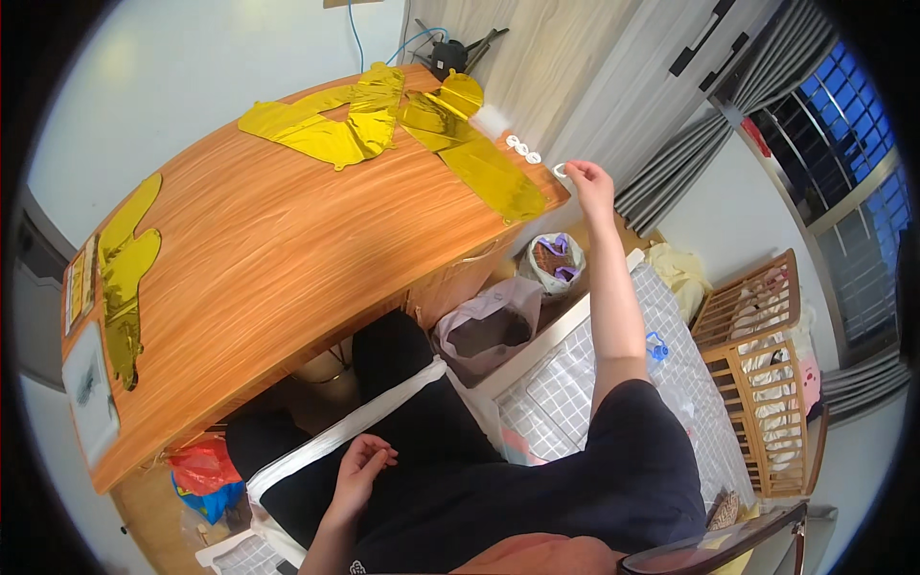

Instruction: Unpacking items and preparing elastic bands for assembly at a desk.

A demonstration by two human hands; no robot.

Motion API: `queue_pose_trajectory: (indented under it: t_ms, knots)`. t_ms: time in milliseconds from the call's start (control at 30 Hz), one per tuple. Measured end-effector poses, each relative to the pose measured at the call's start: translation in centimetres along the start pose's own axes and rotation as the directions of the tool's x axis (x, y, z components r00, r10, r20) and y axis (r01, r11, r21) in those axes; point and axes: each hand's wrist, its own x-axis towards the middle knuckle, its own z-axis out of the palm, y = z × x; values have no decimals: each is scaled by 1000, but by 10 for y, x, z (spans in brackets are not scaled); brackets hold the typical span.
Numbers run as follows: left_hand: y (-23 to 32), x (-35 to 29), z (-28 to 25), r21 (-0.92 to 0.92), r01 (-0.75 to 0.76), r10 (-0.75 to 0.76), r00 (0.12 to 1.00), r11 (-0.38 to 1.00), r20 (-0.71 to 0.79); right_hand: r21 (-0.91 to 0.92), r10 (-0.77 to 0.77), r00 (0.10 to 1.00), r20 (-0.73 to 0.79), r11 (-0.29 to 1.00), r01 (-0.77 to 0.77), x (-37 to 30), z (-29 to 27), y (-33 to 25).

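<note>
My right hand [591,189] reaches out past the right corner of the wooden desk. Its thumb and fingers pinch a small white disc [560,171]. Three similar white discs [521,149] lie in a row along the desk's right edge, with dark marks on them. Beside them a long flat gold foil balloon [491,172] stretches to the corner. Low over my lap, my left hand [360,473] hangs with loosely bent fingers, and no object shows in it. Another flat gold foil balloon [331,125], angular in shape, lies at the back of the desk.
The desk [278,259] also bears a gold balloon [125,273] and a clear packet [91,393] at its left end. A black router [448,59] stands behind. Bags [489,326] sit beneath the right corner. A checkered bed [565,383] and wooden crib [757,374] are at right.
</note>
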Motion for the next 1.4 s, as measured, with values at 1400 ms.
queue_pose_trajectory:
  t_ms: [1400]
  knots:
    - [198, 361, 151, 643, -764, 495, 575, 42, 651, -203, 75, 870, 487, 979, 29, -54, 43, -33]
